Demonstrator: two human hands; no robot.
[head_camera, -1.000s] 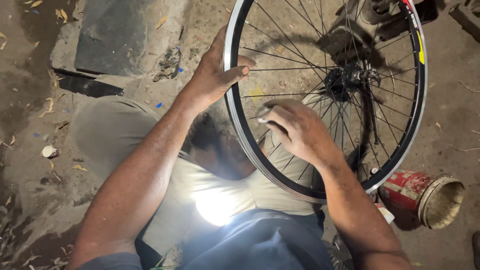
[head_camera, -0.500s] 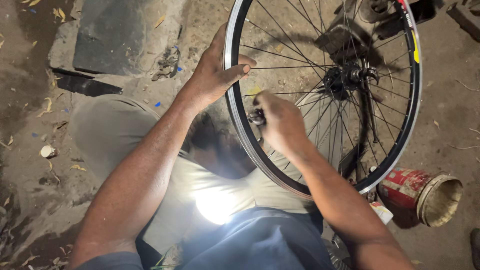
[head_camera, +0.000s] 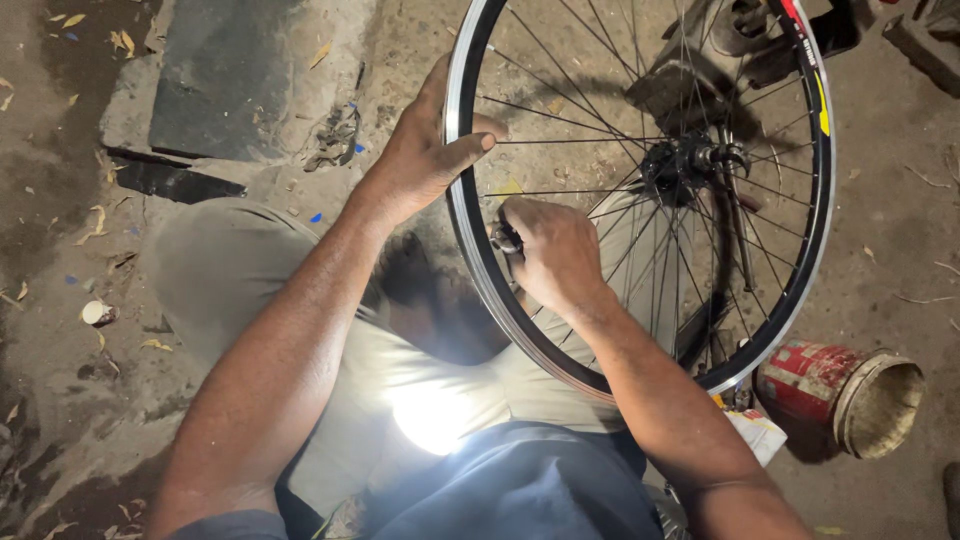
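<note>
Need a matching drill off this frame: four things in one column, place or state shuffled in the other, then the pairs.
Things:
1. left hand
2. right hand
3. red tin can
4. hub

Place or state:
A. lying on its side on the ground, open end facing right
B. wrapped over the bicycle wheel rim, thumb inside the wheel
C. at the wheel's centre, where the spokes meet
D. inside the wheel, closed on a small tool at a spoke near the rim

Pairs: 1-B, 2-D, 3-A, 4-C
</note>
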